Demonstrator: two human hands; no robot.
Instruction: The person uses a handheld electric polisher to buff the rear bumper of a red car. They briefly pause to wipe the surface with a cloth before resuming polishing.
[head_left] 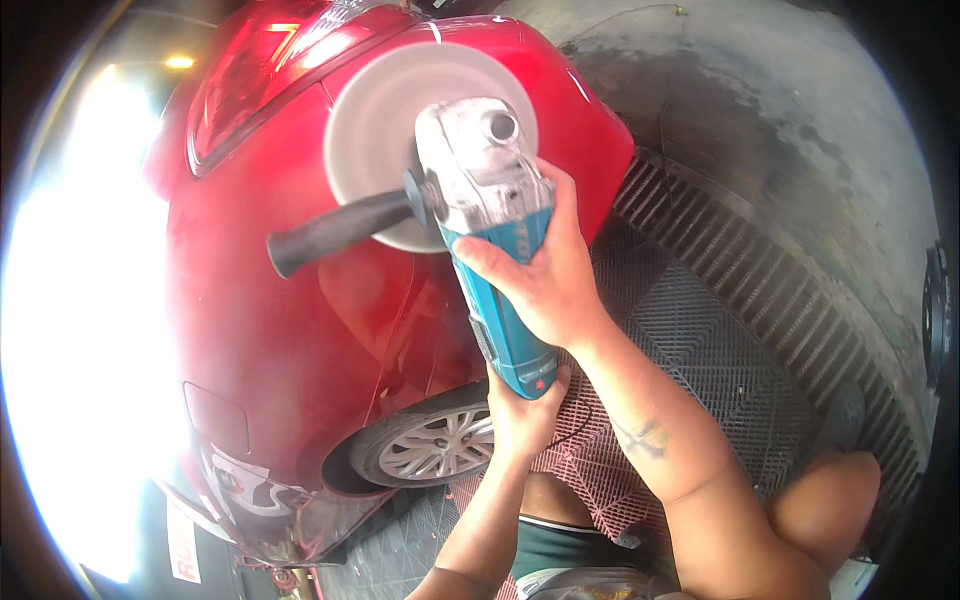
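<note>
A teal rotary polisher [512, 345] with a silver head is held up in front of a red car [270, 330]. Its round white pad [375, 130] faces the rear corner of the bodywork; whether it touches the paint I cannot tell. My right hand [550, 285] wraps round the body just behind the silver head, thumb across the top. Lower down, my left hand [525, 415] grips the rear end of the polisher from beneath, its fingers partly hidden. The black side handle [340, 232] sticks out to the left with no hand on it.
A lit tail light [250, 90] is at the upper left, and a wheel [430, 450] lies below. A thin cord [578, 430] hangs by my left hand. Grid floor tiles [700, 340] and a drain grate [780, 270] run along the right, beside stained concrete [800, 120].
</note>
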